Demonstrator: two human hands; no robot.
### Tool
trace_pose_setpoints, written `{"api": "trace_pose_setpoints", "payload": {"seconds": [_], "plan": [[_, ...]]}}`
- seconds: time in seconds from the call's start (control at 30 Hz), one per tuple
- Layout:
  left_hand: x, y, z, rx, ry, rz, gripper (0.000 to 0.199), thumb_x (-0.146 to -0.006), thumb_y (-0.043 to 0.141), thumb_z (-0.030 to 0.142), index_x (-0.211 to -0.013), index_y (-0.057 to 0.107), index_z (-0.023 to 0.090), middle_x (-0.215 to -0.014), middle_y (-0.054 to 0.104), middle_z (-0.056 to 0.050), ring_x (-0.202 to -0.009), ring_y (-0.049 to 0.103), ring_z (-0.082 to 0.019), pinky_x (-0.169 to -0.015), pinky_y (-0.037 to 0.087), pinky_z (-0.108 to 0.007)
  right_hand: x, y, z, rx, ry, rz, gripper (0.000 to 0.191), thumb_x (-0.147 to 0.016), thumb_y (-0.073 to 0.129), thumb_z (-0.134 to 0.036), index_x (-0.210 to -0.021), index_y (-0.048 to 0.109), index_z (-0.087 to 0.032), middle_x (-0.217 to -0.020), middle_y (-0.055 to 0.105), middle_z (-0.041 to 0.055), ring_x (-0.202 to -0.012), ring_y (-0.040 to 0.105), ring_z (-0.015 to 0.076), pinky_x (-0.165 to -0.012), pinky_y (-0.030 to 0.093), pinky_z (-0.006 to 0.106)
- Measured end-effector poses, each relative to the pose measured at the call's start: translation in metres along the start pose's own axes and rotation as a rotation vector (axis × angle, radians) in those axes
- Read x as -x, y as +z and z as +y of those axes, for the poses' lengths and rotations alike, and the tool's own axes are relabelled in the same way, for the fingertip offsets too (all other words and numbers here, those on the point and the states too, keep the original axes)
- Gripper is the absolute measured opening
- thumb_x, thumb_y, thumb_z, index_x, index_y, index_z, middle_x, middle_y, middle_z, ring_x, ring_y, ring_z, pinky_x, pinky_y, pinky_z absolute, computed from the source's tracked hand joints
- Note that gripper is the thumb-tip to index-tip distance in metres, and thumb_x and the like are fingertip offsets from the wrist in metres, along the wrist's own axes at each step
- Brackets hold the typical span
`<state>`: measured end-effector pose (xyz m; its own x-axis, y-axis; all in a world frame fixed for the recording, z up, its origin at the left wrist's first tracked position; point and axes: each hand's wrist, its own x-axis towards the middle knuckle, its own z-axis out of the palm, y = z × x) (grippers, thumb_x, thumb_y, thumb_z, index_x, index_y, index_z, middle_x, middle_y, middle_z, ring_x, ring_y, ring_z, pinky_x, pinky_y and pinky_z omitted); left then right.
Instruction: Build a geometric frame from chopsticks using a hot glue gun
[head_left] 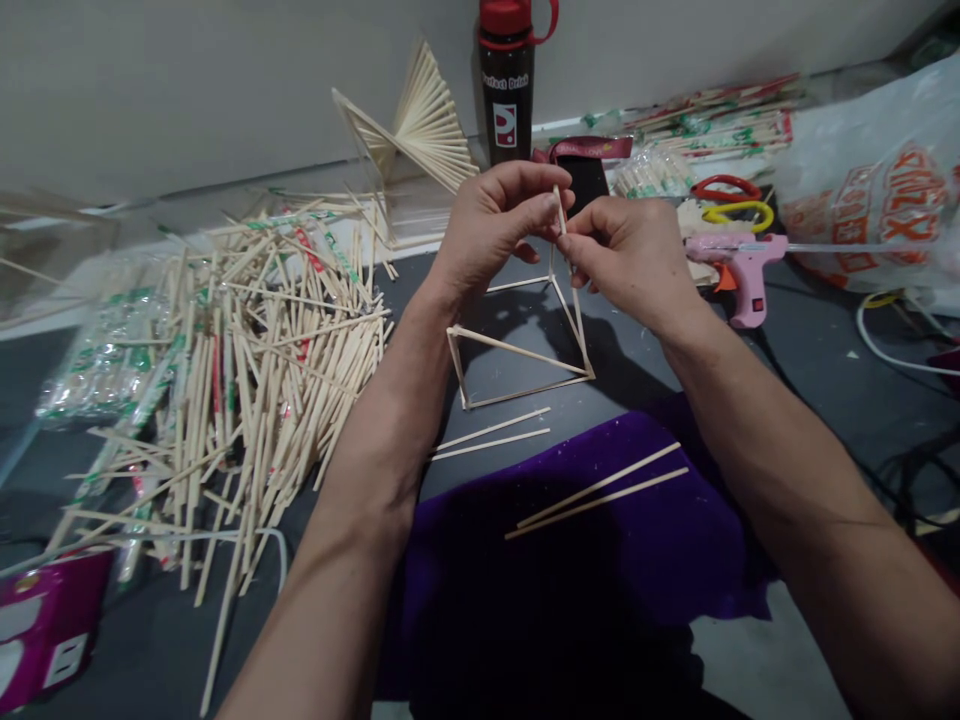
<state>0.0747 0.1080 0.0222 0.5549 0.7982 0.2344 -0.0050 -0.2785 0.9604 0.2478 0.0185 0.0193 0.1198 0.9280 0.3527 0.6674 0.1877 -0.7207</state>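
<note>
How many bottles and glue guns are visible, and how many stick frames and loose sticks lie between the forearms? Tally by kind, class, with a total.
Bottle: 1
Glue gun: 1
Stick frame: 1
Loose sticks: 4
Total: 7

Both my hands, left (506, 215) and right (626, 255), pinch the upper end of a stick frame (517, 352) on the grey worktop (405, 295). Loose chopstick pile (277, 350) left; pink glue gun (742, 268) right; dark red-lidded bottle (506, 95) behind.
</note>
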Motion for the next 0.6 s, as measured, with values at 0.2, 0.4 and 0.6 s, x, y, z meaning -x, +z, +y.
{"api": "trace_pose_setpoints", "payload": {"seconds": [0.2, 0.4, 0.6], "plan": [[-0.001, 0.0, -0.004, -0.105, -0.004, 0.031, 0.03, -0.104, 0.075, 0.036, -0.129, 0.079, 0.02, -0.132, 0.084, -0.011, -0.107, 0.086, -0.028, -0.076, 0.072, -0.033, 0.001, 0.0, -0.001, -0.005, 0.001, -0.004, 0.033, -0.106, 0.077, -0.048, -0.088, 0.077, -0.02, -0.068, 0.069, 0.0043, -0.083, 0.077, 0.0256, -0.082, 0.063, 0.037], [-0.004, 0.001, -0.01, -0.097, 0.02, 0.052, 0.024, -0.104, 0.076, 0.036, -0.123, 0.079, 0.021, -0.126, 0.085, -0.008, -0.105, 0.087, -0.028, -0.073, 0.072, -0.033, 0.002, -0.002, -0.006, 0.035, 0.009, -0.016, 0.028, -0.106, 0.074, -0.037, -0.084, 0.077, -0.02, -0.068, 0.071, 0.0034, -0.079, 0.075, 0.0233, -0.083, 0.061, 0.037], [-0.005, 0.003, -0.012, -0.029, -0.004, 0.058, 0.018, -0.103, 0.075, 0.031, -0.118, 0.081, 0.024, -0.123, 0.086, -0.003, -0.103, 0.087, -0.025, -0.066, 0.068, -0.026, 0.001, -0.002, -0.008, 0.05, 0.017, -0.016, 0.024, -0.105, 0.073, -0.027, -0.083, 0.076, -0.019, -0.067, 0.07, 0.0015, -0.074, 0.073, 0.0202, -0.083, 0.057, 0.034]]}}
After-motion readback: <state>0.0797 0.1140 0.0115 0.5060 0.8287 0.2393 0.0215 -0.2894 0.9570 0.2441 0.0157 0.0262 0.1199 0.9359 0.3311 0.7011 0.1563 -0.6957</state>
